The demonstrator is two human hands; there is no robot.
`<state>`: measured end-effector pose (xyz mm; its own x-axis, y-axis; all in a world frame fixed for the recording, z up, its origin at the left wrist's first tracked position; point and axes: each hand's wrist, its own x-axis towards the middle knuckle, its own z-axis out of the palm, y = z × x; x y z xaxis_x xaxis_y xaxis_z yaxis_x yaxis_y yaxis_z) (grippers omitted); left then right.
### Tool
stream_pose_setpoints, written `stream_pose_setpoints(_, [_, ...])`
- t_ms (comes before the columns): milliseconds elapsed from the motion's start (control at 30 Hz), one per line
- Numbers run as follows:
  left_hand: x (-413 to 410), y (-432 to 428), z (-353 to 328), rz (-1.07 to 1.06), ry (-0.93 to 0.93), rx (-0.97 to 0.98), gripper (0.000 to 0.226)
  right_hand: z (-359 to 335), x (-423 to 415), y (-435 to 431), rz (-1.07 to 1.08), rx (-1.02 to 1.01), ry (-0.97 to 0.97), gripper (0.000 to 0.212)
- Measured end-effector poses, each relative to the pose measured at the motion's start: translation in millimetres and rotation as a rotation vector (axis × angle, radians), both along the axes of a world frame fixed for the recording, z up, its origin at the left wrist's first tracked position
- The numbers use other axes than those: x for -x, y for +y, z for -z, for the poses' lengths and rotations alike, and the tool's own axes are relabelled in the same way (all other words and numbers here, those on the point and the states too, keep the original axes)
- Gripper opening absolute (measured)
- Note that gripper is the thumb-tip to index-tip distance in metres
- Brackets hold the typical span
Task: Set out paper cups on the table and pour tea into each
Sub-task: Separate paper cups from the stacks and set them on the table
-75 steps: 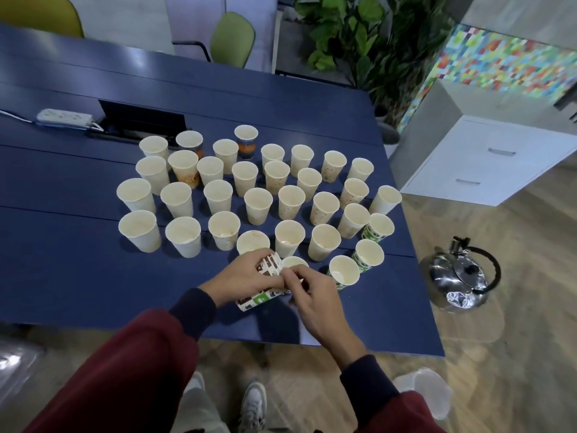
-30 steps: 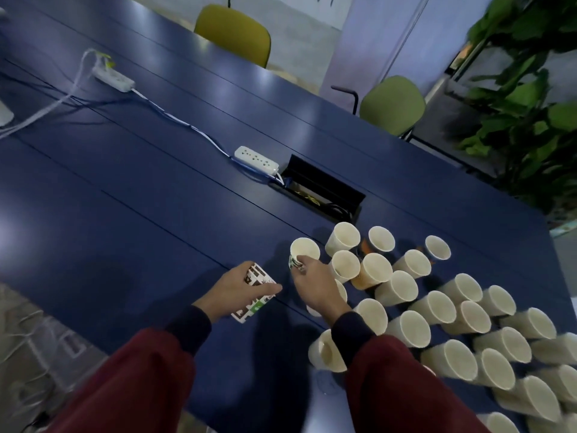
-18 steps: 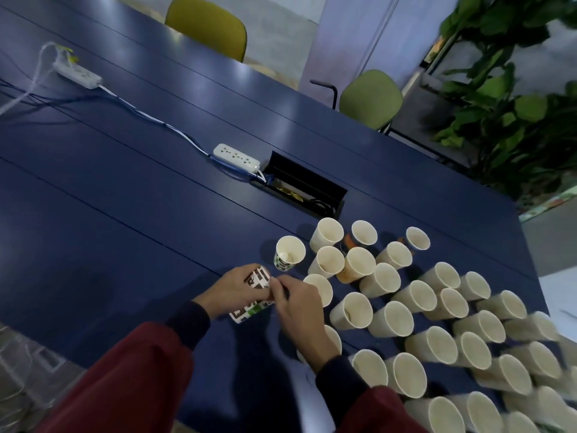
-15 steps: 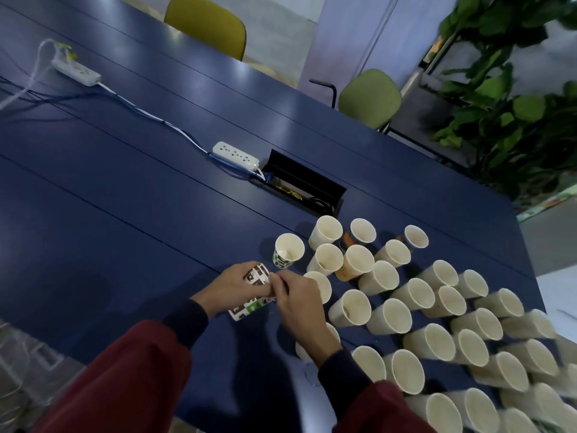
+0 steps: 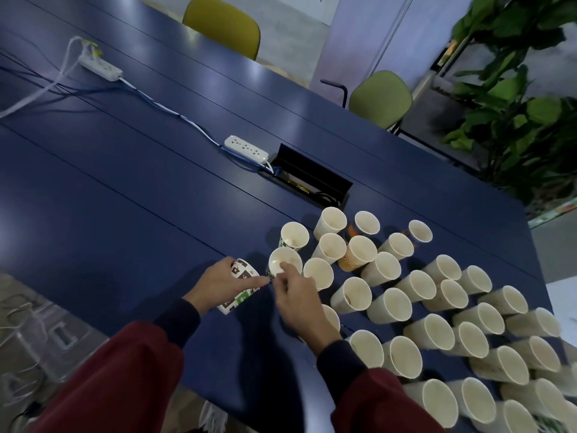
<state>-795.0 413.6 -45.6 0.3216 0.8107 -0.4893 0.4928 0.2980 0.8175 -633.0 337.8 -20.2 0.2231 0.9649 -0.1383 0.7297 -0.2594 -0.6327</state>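
Blue table [image 5: 125, 198], upright paper cups [image 5: 387, 306] massed toward four o'clock — the left hand [image 5: 218, 285] curls round a sideways cup stack [image 5: 240, 289], long axis seven-to-one, while the nearer right hand [image 5: 296, 303] pinches the rim of a single cup [image 5: 282, 259] at its twelve o'clock.

right hand [image 5: 296, 298] hides most of one cup [image 5: 332, 318].

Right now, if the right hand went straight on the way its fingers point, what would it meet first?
The right hand pinches the nearest cup by its rim, so that cup comes first; behind it, probably the printed cup, though depth is unclear.
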Motion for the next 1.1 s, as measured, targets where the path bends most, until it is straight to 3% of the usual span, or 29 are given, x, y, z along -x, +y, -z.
stream_pose_setpoints(100, [1,-6,-1,0.029,0.005,0.009,0.059,8,4,-9,-0.063,0.095,0.040,0.032])
stream_pose_setpoints(267, [5,-15,2,0.115,0.080,0.027,0.057,7,5,-19,0.010,-0.055,0.053,0.034])
stream_pose_setpoints(400, [-2,-25,0,0.230,0.042,0.061,0.032,3,13,-32,0.014,-0.100,0.070,0.020])
stream_pose_setpoints(700, [-5,-43,5,0.334,0.021,-0.020,0.045,11,13,-61,0.043,-0.073,0.052,0.034])
stream_pose_setpoints(833, [-3,-45,6,0.223,0.075,-0.089,0.056,5,7,-66,0.103,-0.207,0.096,0.029])
stream_pose_setpoints(967, [-9,-52,7,0.165,0.012,-0.167,0.069,-12,-3,-85,0.147,-0.389,0.070,0.020])
stream_pose_setpoints(1100, [-23,-64,8,0.140,-0.016,-0.279,0.064,-5,-19,-118,0.172,-0.440,-0.019,0.018])
